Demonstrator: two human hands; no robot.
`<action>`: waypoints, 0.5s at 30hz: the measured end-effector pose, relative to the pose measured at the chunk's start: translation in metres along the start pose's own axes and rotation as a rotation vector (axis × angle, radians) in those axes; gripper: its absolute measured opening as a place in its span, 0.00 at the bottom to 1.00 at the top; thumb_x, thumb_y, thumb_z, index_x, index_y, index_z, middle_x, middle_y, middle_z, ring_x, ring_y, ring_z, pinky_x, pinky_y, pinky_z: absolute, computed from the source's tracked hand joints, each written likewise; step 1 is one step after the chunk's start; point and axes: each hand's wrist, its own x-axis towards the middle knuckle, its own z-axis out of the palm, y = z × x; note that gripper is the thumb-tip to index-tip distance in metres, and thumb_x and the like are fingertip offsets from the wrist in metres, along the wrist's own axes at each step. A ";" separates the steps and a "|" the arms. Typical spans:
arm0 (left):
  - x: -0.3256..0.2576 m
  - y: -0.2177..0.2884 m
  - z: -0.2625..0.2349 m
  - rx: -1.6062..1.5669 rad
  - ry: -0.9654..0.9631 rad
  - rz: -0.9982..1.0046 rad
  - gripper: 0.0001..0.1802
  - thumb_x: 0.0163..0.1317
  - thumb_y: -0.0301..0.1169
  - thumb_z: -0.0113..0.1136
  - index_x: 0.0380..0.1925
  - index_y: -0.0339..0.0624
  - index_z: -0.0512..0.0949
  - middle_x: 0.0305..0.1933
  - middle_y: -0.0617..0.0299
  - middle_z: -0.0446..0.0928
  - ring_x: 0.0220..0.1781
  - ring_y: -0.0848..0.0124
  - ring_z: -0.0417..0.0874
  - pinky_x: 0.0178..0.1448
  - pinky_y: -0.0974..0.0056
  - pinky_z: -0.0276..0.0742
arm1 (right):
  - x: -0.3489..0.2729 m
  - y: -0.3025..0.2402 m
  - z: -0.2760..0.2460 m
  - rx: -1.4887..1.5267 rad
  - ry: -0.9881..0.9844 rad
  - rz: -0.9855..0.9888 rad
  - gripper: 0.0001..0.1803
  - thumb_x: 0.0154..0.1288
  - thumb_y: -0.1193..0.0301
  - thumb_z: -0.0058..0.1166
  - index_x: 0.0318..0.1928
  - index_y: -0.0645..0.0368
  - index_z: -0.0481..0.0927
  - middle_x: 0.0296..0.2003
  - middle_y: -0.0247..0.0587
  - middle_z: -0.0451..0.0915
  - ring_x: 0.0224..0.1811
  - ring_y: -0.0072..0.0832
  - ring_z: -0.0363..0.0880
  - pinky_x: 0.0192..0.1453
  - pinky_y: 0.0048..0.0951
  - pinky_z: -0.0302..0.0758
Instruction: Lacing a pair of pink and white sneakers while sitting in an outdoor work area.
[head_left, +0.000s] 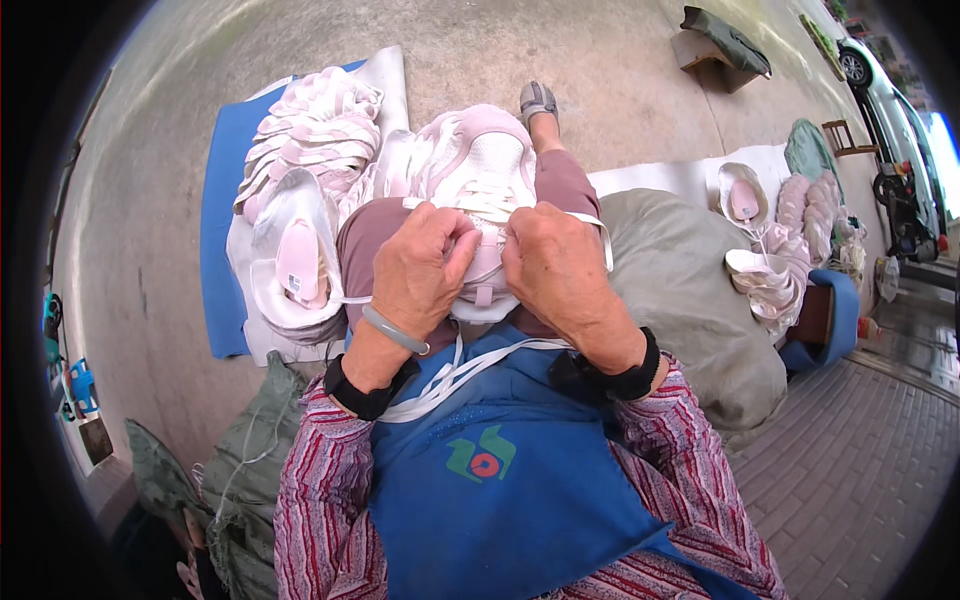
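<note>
A pink and white shoe upper (488,155) lies across my lap with its toe pointing away from me. Both hands are closed over its lacing, one on each side of the pink tongue (487,250). My left hand (420,265) pinches a white shoelace (412,203), whose end pokes out past the knuckles. Out of my right hand (565,268) another white shoelace (603,240) loops over to the right. The fingertips of both hands are partly hidden. More white laces (465,372) lie bunched over my blue apron (480,520).
At left, stacked shoe uppers (315,130) and a white-lined upper (300,255) rest on a blue sheet (225,220). A grey-green cloth sack (680,300) lies by my right leg. Further right are more uppers (780,260) and a blue chair (838,320). A box (710,60) stands ahead.
</note>
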 end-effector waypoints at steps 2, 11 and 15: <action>-0.001 0.001 0.000 0.013 0.000 -0.007 0.06 0.56 0.25 0.65 0.33 0.39 0.79 0.26 0.60 0.70 0.24 0.69 0.70 0.30 0.66 0.67 | 0.002 -0.009 -0.001 -0.112 -0.042 0.038 0.04 0.54 0.74 0.55 0.27 0.63 0.78 0.27 0.51 0.79 0.31 0.50 0.80 0.37 0.46 0.76; 0.003 -0.002 -0.008 0.081 -0.087 -0.007 0.04 0.60 0.31 0.60 0.33 0.45 0.78 0.31 0.57 0.74 0.32 0.54 0.80 0.34 0.53 0.74 | 0.002 0.021 0.013 0.719 -0.146 0.259 0.08 0.57 0.73 0.59 0.35 0.65 0.83 0.26 0.46 0.81 0.27 0.32 0.77 0.33 0.27 0.73; 0.003 0.003 -0.009 0.146 -0.110 -0.030 0.04 0.58 0.26 0.61 0.34 0.41 0.80 0.30 0.55 0.73 0.31 0.58 0.79 0.35 0.59 0.72 | -0.006 0.018 0.016 0.532 0.012 0.055 0.07 0.59 0.73 0.56 0.35 0.63 0.82 0.30 0.50 0.79 0.34 0.43 0.80 0.39 0.35 0.75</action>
